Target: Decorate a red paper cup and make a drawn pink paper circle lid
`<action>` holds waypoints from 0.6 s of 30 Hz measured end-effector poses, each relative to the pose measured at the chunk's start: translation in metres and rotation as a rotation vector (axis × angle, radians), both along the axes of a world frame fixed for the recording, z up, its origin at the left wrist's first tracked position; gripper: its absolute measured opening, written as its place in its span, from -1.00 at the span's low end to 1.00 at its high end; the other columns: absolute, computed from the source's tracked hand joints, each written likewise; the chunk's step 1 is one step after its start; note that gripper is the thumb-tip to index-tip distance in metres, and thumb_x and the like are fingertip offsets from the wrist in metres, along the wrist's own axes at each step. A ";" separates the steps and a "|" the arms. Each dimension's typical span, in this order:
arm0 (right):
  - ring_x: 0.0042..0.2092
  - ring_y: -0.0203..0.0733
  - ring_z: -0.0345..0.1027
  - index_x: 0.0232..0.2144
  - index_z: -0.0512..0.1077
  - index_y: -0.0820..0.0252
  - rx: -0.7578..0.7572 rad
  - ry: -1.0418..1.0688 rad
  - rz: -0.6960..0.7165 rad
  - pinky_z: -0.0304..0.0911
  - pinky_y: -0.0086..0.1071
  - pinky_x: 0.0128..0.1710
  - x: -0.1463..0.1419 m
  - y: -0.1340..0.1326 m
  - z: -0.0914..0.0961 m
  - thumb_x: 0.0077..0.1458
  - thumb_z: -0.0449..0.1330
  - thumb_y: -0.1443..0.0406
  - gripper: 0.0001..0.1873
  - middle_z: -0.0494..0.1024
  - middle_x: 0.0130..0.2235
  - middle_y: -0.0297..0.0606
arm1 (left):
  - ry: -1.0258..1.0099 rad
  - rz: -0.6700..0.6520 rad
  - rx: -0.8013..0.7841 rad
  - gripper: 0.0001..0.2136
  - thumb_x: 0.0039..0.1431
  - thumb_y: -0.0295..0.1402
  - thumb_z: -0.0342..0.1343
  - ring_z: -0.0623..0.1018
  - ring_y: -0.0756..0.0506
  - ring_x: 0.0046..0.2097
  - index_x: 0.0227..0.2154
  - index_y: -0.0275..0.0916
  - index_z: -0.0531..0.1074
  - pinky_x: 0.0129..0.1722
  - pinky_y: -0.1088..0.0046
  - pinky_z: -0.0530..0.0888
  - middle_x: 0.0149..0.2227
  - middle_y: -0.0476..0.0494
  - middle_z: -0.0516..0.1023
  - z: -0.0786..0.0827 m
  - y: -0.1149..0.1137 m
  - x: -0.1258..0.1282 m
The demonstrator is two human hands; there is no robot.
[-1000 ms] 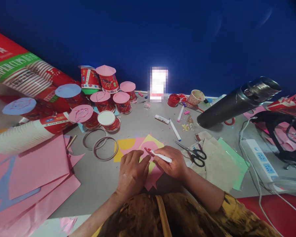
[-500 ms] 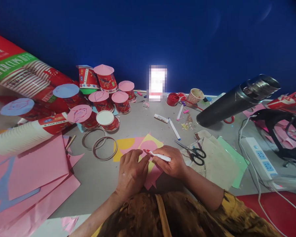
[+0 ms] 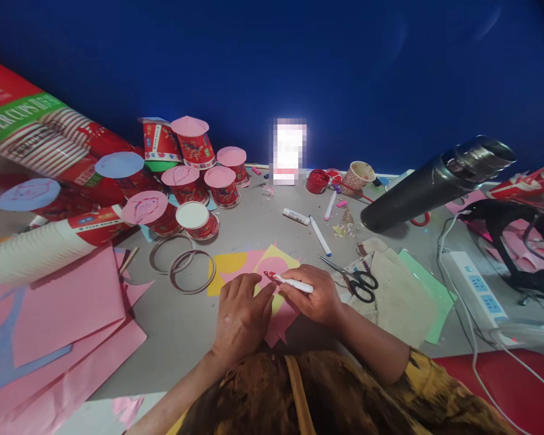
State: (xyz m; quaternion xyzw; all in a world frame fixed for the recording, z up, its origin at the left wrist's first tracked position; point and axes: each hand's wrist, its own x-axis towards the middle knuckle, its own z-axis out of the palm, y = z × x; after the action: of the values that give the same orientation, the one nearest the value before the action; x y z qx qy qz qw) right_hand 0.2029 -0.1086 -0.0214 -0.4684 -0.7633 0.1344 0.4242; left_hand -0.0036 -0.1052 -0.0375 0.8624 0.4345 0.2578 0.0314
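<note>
My right hand is closed around a white marker with a red tip end, which points left over a pink paper circle. Beneath the circle lies yellow paper on more pink scraps. Resting on the left side of these papers, my left hand has its fingers bent and its thumb and forefinger apart, close to the marker's tip. Whatever the tip has drawn is too small to make out. Black-handled scissors lie just right of my right hand.
Red paper cups with pink and blue paper tops stand at the back left, near two grey rings and stacked pink sheets. A black thermos, a cloth and a white power strip are on the right.
The marker has shifted very slightly in my right hand over the pink circle. My left hand stays in place on the papers.
</note>
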 end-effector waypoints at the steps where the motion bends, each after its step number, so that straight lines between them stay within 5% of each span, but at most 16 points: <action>1: -0.27 -0.17 0.65 -0.12 0.55 0.11 -0.004 0.001 0.008 0.50 -0.36 -0.20 0.000 0.000 0.000 0.41 0.22 0.23 -0.87 0.75 -0.27 -0.22 | 0.000 -0.001 0.000 -0.79 0.39 -0.40 0.11 0.52 -0.25 -0.07 -0.08 -0.10 0.64 -0.14 0.19 0.39 -0.08 -0.25 0.58 0.000 0.000 0.000; 18: -0.29 -0.16 0.63 -0.14 0.58 0.11 -0.034 -0.014 -0.032 0.48 -0.37 -0.22 0.001 -0.001 0.000 0.40 0.25 0.21 -0.86 0.74 -0.30 -0.22 | 0.000 -0.002 0.000 -0.80 0.38 -0.39 0.13 0.52 -0.25 -0.08 -0.08 -0.10 0.64 -0.14 0.20 0.38 -0.10 -0.24 0.58 0.001 0.000 0.000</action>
State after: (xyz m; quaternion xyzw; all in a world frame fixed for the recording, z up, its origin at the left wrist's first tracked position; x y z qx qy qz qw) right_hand 0.2034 -0.1095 -0.0212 -0.4888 -0.7562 0.1372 0.4128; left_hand -0.0035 -0.1048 -0.0369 0.8628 0.4337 0.2579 0.0317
